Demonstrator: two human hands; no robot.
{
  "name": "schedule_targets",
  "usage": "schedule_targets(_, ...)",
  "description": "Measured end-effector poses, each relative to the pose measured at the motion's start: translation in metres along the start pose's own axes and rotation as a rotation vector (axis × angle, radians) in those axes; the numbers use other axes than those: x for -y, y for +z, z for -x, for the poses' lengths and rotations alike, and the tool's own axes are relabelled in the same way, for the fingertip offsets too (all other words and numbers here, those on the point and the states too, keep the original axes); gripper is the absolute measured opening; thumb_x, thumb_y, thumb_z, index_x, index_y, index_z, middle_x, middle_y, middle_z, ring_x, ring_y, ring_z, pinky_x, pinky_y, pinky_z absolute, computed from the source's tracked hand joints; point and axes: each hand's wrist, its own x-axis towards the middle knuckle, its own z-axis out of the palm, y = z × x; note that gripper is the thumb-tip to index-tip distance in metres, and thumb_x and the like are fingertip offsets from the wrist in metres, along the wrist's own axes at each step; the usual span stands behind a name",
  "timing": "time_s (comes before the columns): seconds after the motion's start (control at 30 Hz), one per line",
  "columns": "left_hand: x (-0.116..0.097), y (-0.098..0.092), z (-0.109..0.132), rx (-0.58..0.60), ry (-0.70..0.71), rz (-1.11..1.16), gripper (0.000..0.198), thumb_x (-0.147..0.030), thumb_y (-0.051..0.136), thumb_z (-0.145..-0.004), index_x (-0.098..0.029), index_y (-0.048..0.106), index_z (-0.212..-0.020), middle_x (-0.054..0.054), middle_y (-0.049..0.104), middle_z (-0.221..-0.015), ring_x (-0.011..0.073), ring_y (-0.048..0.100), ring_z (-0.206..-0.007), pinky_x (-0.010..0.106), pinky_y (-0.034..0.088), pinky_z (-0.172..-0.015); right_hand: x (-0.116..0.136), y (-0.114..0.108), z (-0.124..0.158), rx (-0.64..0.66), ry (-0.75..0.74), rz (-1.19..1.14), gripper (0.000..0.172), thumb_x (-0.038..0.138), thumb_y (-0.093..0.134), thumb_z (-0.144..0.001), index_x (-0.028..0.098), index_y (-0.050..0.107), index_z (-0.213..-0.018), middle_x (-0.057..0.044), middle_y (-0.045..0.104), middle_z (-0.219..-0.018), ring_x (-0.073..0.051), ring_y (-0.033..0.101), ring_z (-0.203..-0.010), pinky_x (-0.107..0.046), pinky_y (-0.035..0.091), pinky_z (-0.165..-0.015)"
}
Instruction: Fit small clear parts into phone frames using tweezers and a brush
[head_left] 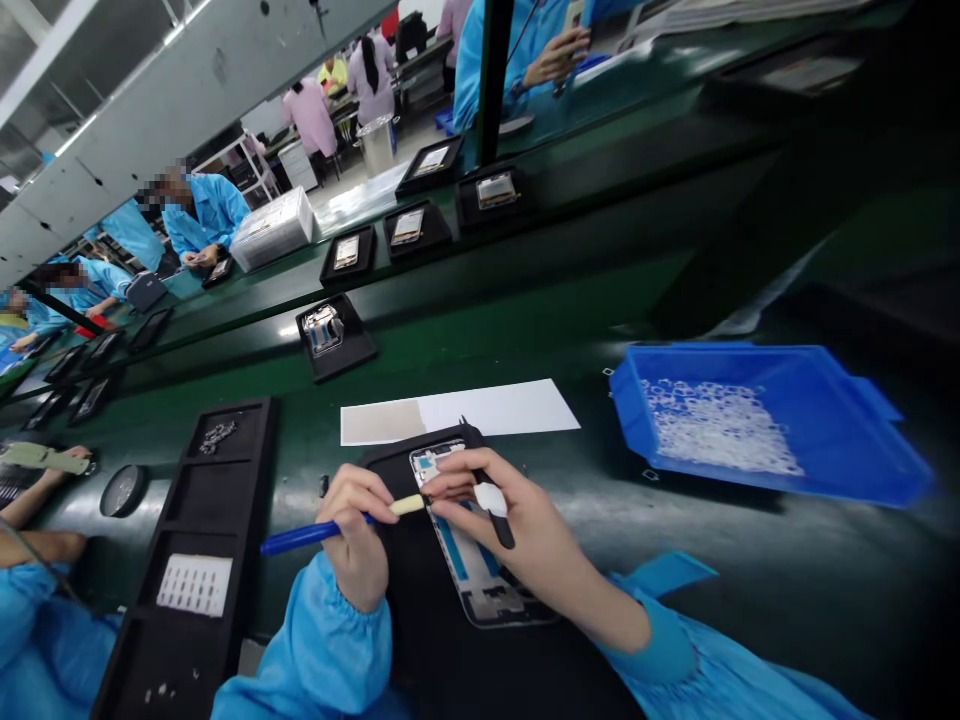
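My left hand [357, 530] is closed around a blue pen-like tool [296, 538] with a cream-coloured end. My right hand [517, 515] is closed too, its fingertips meeting that cream end, where a tiny dark piece shows. Across the right palm lie black tweezers [500, 525] wrapped with something white; their thin points seem to show beyond the fingers. Beneath both hands a phone frame [502, 603] with blue strips rests on a black tray [420, 620]. The fingers hide part of the frame.
To the right stands a blue bin [855, 420] holding many small white rings. A white strip [499, 408] lies beyond my hands. At left are a black compartment tray [214, 490] and a round black dish [124, 491]. Phone parts in black trays [352, 350] line the bench; co-workers sit around.
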Motion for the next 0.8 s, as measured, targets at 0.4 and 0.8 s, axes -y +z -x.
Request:
schedule_targets(0.4,-0.016,-0.017,-0.012,0.399,-0.305,0.086,0.031,-0.04,0.059,-0.092,-0.017,0.061,-0.072,0.004,0.064,-0.085,0.0154,0.066,-0.072,0.029,0.053,-0.07,-0.001,-0.007,-0.002,0.037,0.183,-0.221,0.04,0.045,0.071,-0.078,0.023,0.053,-0.107,-0.007,0.074,-0.099,-0.02,0.073,-0.086,-0.035,0.06,-0.082)
schedule_targets(0.8,-0.009,-0.015,-0.015,0.228,-0.92,0.519,0.049,-0.038,0.087,-0.067,-0.02,0.049,-0.093,-0.001,0.069,-0.082,0.0104,0.065,-0.062,0.023,0.055,-0.065,0.006,-0.012,-0.002,0.084,0.172,-0.242,0.033,0.037,0.072,-0.079,0.022,0.054,-0.103,-0.002,0.07,-0.083,-0.016,0.068,-0.075,-0.033,0.057,-0.078)
